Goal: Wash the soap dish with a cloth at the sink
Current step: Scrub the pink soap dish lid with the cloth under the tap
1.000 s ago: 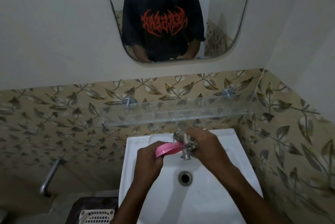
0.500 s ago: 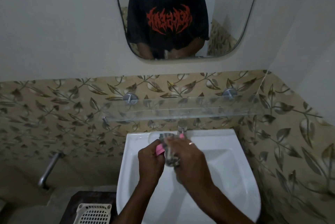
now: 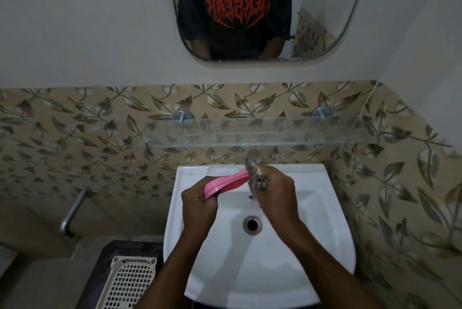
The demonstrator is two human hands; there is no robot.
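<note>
A pink oval soap dish (image 3: 226,182) is held tilted over the white sink (image 3: 312,246), its near end gripped by my left hand (image 3: 198,205). My right hand (image 3: 276,192) is closed on a crumpled, patterned grey cloth (image 3: 257,178) that presses against the dish's far end. Both hands are above the back of the basin, just under the metal tap (image 3: 253,154). The drain (image 3: 252,225) lies open below the hands.
A clear glass shelf (image 3: 262,133) on two metal pegs juts out above the tap. A mirror (image 3: 250,8) on the wall reflects a person in a black shirt. A white plastic basket (image 3: 127,283) stands low left, and a metal pipe (image 3: 72,211) sticks from the tiled wall.
My right hand with the cloth has slid from the middle of the dish to its far end, baring more of the pink dish. The view has tipped down a little.
</note>
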